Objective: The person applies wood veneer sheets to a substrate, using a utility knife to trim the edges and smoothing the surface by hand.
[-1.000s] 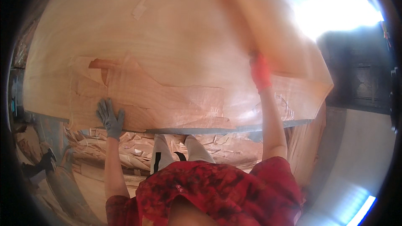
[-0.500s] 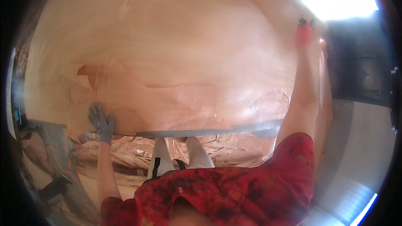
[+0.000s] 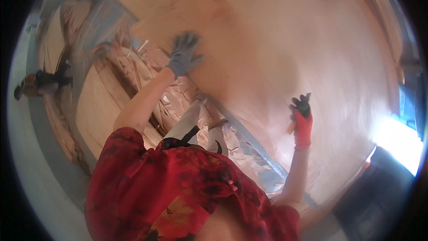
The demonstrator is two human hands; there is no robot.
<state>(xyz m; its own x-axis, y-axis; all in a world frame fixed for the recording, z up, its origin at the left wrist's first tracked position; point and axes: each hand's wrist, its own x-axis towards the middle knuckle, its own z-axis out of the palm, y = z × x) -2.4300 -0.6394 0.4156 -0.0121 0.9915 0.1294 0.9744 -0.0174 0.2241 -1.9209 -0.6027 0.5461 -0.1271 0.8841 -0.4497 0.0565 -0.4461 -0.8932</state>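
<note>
A broad, pale brown sheet that looks like wood veneer (image 3: 272, 31) spreads in front of me, with a darker reddish patch near its far side. My left hand (image 3: 183, 56), in a grey glove, has its fingers spread over the sheet close to its near edge. To the right, my right hand (image 3: 302, 118) wears a red glove with dark fingers. Those fingers are curled over the sheet, and a small yellow-orange bit shows beside the palm. What that bit belongs to is too blurred to name.
A grey edge strip (image 3: 249, 138) borders the sheet on my side. Torn veneer scraps (image 3: 178, 100) lie heaped around my legs. Someone in dark clothing (image 3: 42, 82) shows at the far left. A dark panel (image 3: 374, 192) stands at the lower right, below bright light.
My view has swung round, so the sheet's edge now runs diagonally. My right hand has come back from far out at the upper right to nearer my body. The left stays spread near the edge.
</note>
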